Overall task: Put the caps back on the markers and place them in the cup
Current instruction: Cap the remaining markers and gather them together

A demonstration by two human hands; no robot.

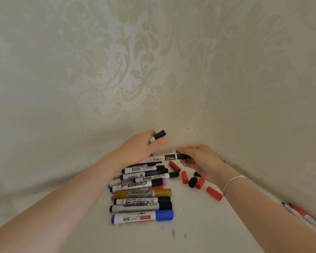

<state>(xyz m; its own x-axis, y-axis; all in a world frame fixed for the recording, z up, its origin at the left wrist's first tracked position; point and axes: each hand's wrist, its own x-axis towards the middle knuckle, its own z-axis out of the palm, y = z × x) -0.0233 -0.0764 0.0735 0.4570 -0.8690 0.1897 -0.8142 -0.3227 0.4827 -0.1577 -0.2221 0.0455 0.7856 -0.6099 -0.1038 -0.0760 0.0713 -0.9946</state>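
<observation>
Mid-frame, left hand (144, 145) grips a black-capped marker (158, 135), right hand (199, 159) pinches another marker's cap (183, 156); loose caps (200, 183) remain, no cup visible

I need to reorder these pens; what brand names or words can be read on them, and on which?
"deli", upside down: marker held by the right hand.
"MARKER", upside down: gold marker.
"MARKER", upside down: black-capped marker.
"WHITEBOARD", upside down: grey-barrelled marker.
Blue marker and the barcoded markers behind: print too small to read.
</observation>
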